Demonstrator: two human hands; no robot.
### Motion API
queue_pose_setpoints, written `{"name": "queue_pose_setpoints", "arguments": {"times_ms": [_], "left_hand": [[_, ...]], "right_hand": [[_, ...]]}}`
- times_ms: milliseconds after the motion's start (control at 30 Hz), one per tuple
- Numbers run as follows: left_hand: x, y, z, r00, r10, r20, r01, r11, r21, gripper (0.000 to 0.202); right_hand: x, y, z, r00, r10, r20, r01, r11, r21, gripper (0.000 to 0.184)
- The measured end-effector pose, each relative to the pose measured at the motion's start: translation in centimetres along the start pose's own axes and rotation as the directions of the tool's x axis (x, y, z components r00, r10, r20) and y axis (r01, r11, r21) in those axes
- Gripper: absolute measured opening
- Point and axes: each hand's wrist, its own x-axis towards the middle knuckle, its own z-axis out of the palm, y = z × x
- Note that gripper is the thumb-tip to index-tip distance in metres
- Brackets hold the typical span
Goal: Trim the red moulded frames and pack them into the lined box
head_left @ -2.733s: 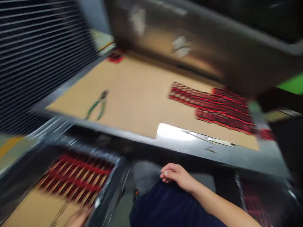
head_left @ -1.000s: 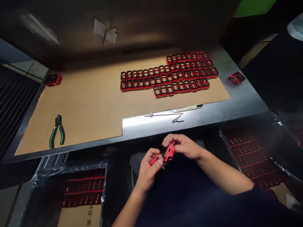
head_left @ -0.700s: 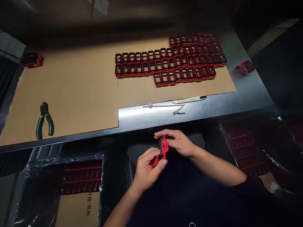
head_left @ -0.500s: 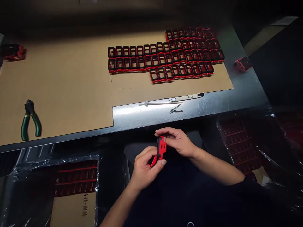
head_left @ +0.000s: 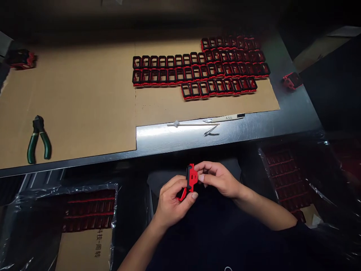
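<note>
A small red and black plastic housing point(head_left: 193, 177) is held upright, edge toward me, above my lap and in front of the bench. My left hand point(head_left: 175, 197) is closed round its lower left side, the thumb at its bottom edge. A red flap-like part point(head_left: 182, 195) sticks out by that hand. My right hand point(head_left: 216, 177) is at the housing's right side with bent fingers; the index fingertip meets its edge and the thumb lies close beside it. The other fingertips are partly hidden. On the cardboard sheet point(head_left: 93, 94) stand rows of similar black-rimmed red housings point(head_left: 171, 76).
Green-handled cutting pliers point(head_left: 39, 141) lie at left. A thin stick point(head_left: 191, 124), a marked knife point(head_left: 228, 118) and a small metal piece point(head_left: 211, 131) lie near the bench edge point(head_left: 158, 141). Single housings sit far left point(head_left: 21, 59) and right point(head_left: 292, 81). Plastic-lined boxes point(head_left: 114, 210) hold more.
My right hand has slid down and right, from the housing's top to its right side. My left hand keeps its hold. The view has shifted slightly.
</note>
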Motion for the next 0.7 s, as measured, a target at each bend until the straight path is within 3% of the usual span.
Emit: {"name": "queue_pose_setpoints", "arguments": {"times_ms": [400, 700], "left_hand": [[0.1, 0.5, 0.1, 1.0, 0.004, 0.024, -0.004, 1.0, 0.004, 0.011], [0.0, 0.0, 0.4, 0.998, -0.02, 0.067, 0.021, 0.999, -0.026, 0.015]], "right_hand": [[-0.4, 0.6, 0.1, 0.996, 0.074, 0.048, -0.078, 0.994, 0.079, 0.031], [-0.4, 1.2, -0.3, 0.998, 0.054, 0.019, -0.056, 0.994, 0.09, 0.033]]}}
